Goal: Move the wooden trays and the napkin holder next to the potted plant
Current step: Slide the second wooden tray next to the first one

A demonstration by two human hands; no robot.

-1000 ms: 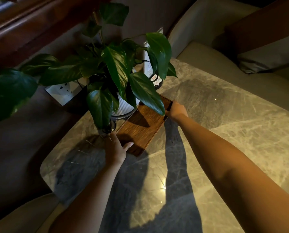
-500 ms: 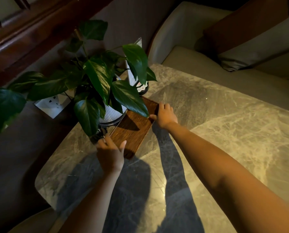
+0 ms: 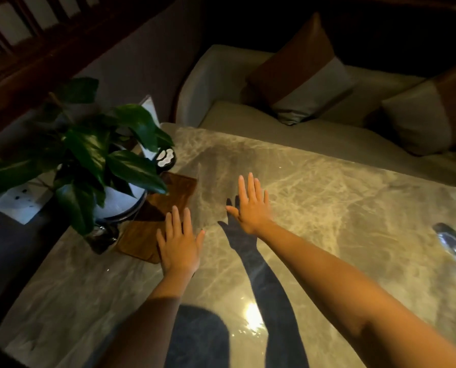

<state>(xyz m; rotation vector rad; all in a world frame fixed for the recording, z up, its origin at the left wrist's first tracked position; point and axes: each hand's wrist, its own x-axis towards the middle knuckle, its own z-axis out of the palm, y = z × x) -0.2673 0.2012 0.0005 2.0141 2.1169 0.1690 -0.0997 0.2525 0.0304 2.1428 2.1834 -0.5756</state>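
Head view: wooden trays (image 3: 166, 208) beside left hand (image 3: 179, 245); both hands open.

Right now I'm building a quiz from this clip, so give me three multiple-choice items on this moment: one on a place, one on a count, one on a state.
1. Where does the wooden tray lie?
A. On the sofa
B. On the marble table beside the potted plant
C. On the floor

2. How many cushions show on the sofa?
A. None
B. Two
C. Five

3. What are the hands doing?
A. Both gripping the tray
B. Both open, fingers spread, holding nothing
C. One lifting the plant

Answers:
1 B: the tray sits on the table right against the plant's pot.
2 B: two brown-and-grey cushions, one near the middle and one at the right.
3 B: the left hand and right hand are both flat and empty.
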